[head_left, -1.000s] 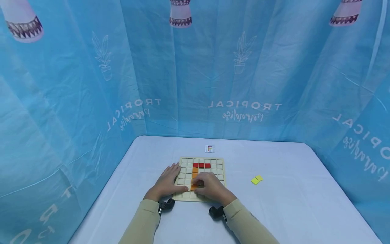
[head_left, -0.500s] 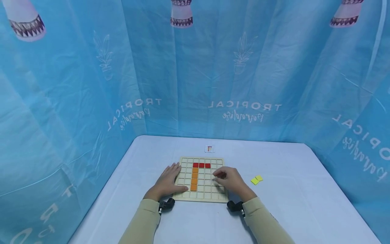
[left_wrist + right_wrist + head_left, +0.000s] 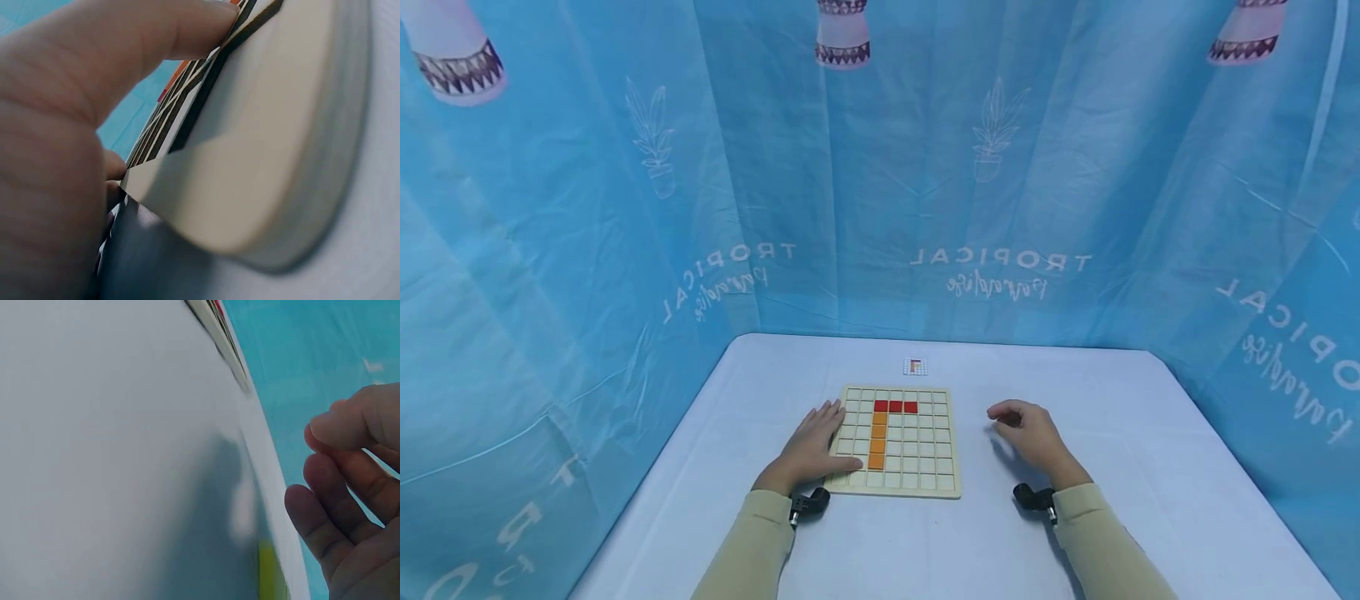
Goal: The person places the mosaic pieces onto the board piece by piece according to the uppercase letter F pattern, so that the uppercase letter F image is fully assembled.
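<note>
A pale wooden grid board (image 3: pixel 897 492) lies on the table with a row of three red tiles (image 3: pixel 896 407). A column of several orange tiles (image 3: pixel 877 440) runs down from the row's left end. My left hand (image 3: pixel 811 446) rests along the board's left edge, fingers spread and thumb stretched over the lower left squares. My right hand (image 3: pixel 1033 433) hovers right of the board with loosely bent fingers and nothing visible between them. Below it, in the right wrist view, a yellow tile (image 3: pixel 267 572) lies on the table; the hand hides the yellow tiles from the head view.
A small printed card (image 3: pixel 915 366) with a coloured grid pattern lies behind the board. White cloth covers the table (image 3: pixel 1112 392), and blue printed curtains (image 3: pixel 880 183) hang behind it and along its sides.
My right hand has lifted away from the orange column and moved right, past the board's edge, to above the yellow tiles. The lowest orange tile now shows uncovered. My left hand stays put.
</note>
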Demonstrator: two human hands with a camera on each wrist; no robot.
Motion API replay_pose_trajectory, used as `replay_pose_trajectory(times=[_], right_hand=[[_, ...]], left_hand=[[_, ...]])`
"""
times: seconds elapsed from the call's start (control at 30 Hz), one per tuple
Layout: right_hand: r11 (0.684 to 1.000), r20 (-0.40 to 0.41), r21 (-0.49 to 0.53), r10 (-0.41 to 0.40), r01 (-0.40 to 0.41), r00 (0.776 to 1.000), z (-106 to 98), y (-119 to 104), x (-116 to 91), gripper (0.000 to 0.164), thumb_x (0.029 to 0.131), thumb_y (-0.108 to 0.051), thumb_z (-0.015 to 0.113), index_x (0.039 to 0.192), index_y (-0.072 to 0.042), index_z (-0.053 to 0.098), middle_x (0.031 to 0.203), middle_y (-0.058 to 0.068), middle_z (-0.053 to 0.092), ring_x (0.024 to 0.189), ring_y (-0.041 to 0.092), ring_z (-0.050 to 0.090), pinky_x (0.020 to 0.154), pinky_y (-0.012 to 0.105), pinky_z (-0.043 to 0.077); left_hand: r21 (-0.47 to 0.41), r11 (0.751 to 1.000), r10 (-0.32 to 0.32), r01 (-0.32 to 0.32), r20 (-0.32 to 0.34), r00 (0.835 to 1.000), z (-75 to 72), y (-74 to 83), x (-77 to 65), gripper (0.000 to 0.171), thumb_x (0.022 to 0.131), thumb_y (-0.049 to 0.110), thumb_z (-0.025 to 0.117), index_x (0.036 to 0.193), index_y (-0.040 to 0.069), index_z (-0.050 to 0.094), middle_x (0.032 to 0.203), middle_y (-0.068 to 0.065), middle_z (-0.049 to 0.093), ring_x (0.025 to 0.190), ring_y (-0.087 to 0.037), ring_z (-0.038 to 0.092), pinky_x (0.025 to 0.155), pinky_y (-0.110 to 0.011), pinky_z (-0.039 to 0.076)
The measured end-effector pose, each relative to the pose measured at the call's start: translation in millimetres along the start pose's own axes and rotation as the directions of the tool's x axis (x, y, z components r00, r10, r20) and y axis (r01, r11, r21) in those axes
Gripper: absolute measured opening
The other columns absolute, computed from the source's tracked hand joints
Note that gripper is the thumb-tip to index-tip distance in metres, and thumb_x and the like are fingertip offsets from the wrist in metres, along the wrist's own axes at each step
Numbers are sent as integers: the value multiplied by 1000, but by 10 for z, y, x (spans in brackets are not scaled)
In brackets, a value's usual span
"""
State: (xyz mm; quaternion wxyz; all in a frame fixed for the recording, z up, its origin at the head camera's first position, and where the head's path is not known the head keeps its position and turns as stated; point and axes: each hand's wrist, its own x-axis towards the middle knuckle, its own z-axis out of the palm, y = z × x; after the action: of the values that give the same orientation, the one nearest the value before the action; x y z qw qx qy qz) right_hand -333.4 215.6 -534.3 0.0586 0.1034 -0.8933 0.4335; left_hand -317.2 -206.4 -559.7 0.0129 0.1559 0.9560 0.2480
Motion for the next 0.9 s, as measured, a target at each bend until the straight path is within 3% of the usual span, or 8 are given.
replay_pose_trajectory(times=[0.23, 0.53, 0.9], right_hand=[[999, -1, -9, 52, -52, 999, -302, 222, -109, 22, 98, 0, 71, 120, -3, 75, 119, 10, 71, 113, 32, 65, 98, 52, 55], [993, -7, -37, 116, -116, 993, -481, 391, -213, 34, 92, 0, 69, 125, -4, 73, 136, 21, 64, 130, 46, 55, 104, 63, 48], [992, 51, -86, 95, -91, 994, -552, 496, -271, 34, 88, 2, 78, 120, -5, 74, 124, 14, 70, 114, 35, 64, 97, 54, 55]], left_hand=[[2, 1000, -1, 1, -10, 1000, -3, 1, -4, 119, 77, 74, 75, 163, 2, 36, 171, -11, 27, 159, -27, 14, 127, -47, 12], [-12, 1000, -7, 7, -15, 1000, 2, 15, -5, 119, 76, 75, 74, 163, 3, 37, 171, -9, 27, 159, -26, 14, 127, -48, 12], [-7, 1000, 1, -1, -17, 1000, 19, 6, -3, 120, 76, 76, 74, 163, 1, 37, 171, -10, 27, 159, -27, 15, 127, -47, 13]])
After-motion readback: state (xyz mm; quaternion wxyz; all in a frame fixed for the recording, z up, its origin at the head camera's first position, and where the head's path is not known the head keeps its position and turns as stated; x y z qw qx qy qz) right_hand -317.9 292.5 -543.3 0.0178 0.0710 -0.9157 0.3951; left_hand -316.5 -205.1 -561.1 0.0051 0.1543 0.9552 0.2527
